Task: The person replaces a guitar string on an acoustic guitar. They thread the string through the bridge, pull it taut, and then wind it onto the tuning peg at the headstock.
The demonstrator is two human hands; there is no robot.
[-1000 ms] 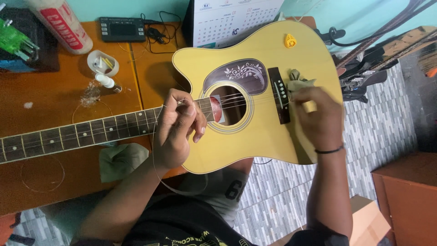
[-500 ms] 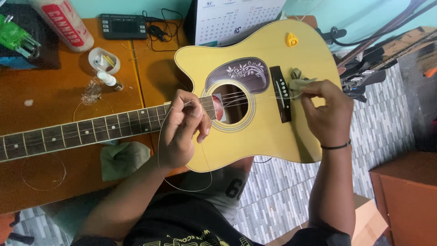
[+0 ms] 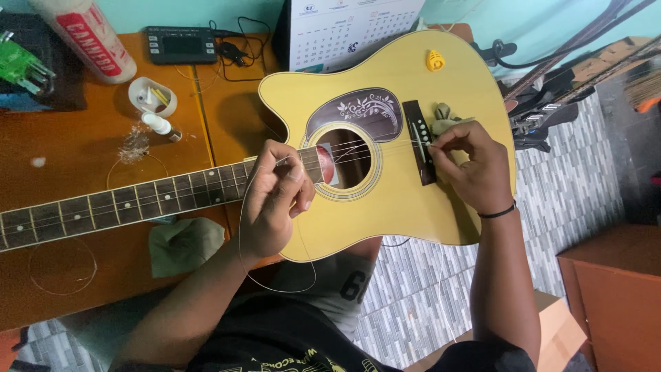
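Guitar (image 3: pixel 385 138), pale yellow and acoustic, lies face up across our lap, its neck (image 3: pixel 117 207) running out to our left over the wooden desk (image 3: pixel 62 172) and its body overhanging the desk edge above the tiled floor (image 3: pixel 578 179). We judge the stringing to be under way at the bridge end. Our left hand (image 3: pixel 272 200) is closed, pinching a thin string (image 3: pixel 275 286) at the neck's end by the soundhole; the slack loops down toward our shirt. Our right hand (image 3: pixel 471 165) has its fingertips pinched at the dark bridge (image 3: pixel 418 141), apparently on a pin. The next move likely calls for fine pressure there while the left hand holds the string taut. A green cloth (image 3: pixel 182 244) lies just below the neck; the brown cabinet (image 3: pixel 613 296) stands well apart on the right.
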